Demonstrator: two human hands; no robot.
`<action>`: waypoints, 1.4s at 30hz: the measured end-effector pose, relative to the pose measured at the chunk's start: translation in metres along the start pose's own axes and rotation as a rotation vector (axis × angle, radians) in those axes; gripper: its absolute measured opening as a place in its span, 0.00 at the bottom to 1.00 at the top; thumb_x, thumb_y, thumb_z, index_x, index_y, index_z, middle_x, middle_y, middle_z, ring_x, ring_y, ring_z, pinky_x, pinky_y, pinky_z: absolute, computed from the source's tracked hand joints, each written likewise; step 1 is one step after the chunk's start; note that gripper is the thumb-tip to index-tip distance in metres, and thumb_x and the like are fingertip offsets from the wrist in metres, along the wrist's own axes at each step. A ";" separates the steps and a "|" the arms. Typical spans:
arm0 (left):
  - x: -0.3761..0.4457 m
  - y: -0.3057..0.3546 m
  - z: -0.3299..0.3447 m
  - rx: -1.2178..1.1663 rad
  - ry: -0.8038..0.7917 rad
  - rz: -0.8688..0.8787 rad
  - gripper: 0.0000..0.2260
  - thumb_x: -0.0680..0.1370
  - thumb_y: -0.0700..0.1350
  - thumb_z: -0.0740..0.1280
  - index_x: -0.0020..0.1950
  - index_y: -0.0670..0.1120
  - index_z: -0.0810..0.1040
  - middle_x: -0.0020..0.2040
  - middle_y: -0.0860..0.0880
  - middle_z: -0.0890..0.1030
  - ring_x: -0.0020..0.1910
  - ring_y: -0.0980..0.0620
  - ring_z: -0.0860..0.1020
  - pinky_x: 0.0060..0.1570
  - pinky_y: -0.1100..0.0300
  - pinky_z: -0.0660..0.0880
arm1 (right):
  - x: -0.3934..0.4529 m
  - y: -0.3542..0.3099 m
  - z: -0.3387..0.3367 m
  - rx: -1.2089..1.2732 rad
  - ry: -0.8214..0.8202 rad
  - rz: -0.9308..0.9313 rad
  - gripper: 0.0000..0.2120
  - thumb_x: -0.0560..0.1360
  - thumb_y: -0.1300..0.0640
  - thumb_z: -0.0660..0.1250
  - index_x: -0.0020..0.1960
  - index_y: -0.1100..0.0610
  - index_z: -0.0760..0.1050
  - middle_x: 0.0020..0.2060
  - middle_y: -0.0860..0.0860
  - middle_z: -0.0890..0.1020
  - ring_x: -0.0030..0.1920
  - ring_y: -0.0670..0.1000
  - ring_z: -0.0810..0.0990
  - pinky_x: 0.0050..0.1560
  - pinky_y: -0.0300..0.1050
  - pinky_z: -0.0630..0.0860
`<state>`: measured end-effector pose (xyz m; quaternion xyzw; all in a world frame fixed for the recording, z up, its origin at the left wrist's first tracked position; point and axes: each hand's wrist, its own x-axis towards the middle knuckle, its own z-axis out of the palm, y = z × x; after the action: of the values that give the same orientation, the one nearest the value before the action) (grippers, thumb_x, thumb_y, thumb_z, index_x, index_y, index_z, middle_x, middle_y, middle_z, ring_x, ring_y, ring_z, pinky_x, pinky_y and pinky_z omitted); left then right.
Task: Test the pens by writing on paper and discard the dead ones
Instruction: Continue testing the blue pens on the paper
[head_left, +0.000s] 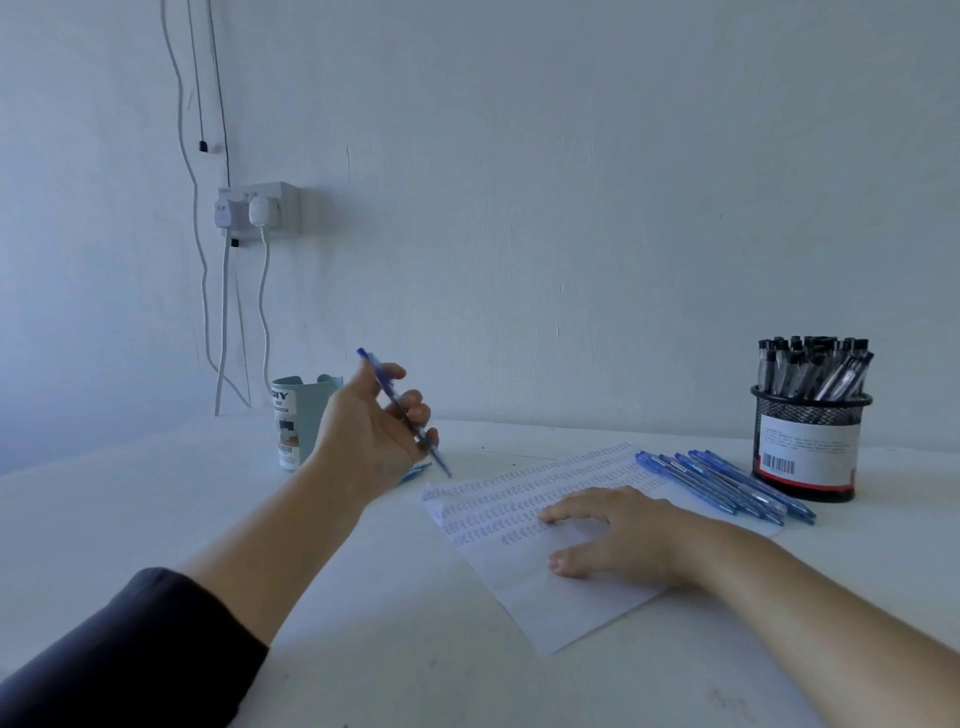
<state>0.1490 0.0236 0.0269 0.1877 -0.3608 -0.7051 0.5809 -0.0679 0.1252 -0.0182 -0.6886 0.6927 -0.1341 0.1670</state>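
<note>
Left hand (371, 431) pinches a blue pen (402, 410) above the paper's (561, 608) ten-o'clock corner, right hand (618, 535) flat on it; a test scribble looks next.

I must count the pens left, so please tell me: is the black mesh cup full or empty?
Full: the black mesh cup stands upright on the white table, packed with black-capped pens.

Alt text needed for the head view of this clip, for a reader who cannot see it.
The left hand holds a blue pen raised above a white table, while the right hand rests flat on a sheet of paper filled with rows of test scribbles. More blue pens lie beside a mesh cup of black pens; a teal organizer stands behind.
</note>
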 end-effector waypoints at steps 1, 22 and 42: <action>-0.001 0.001 0.000 0.004 -0.047 -0.024 0.20 0.79 0.59 0.57 0.37 0.46 0.72 0.31 0.47 0.68 0.29 0.51 0.67 0.38 0.56 0.64 | -0.001 -0.001 -0.001 -0.016 -0.005 -0.009 0.37 0.54 0.26 0.65 0.63 0.29 0.68 0.73 0.43 0.63 0.74 0.50 0.58 0.73 0.49 0.55; -0.009 -0.003 0.006 0.186 -0.011 -0.011 0.12 0.79 0.45 0.61 0.46 0.37 0.78 0.37 0.41 0.78 0.18 0.56 0.67 0.20 0.67 0.64 | -0.003 0.002 0.002 0.025 -0.025 -0.010 0.30 0.46 0.23 0.61 0.49 0.22 0.67 0.72 0.42 0.63 0.74 0.51 0.58 0.73 0.53 0.56; -0.032 -0.058 0.023 0.904 0.054 -0.032 0.05 0.73 0.34 0.64 0.37 0.40 0.74 0.28 0.42 0.77 0.21 0.51 0.70 0.21 0.66 0.66 | -0.014 -0.014 -0.006 -0.046 0.016 0.059 0.21 0.73 0.41 0.64 0.65 0.35 0.66 0.70 0.45 0.65 0.71 0.53 0.61 0.68 0.48 0.59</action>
<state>0.1015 0.0642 -0.0045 0.4465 -0.6143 -0.4803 0.4388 -0.0574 0.1382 -0.0059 -0.6705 0.7169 -0.1188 0.1495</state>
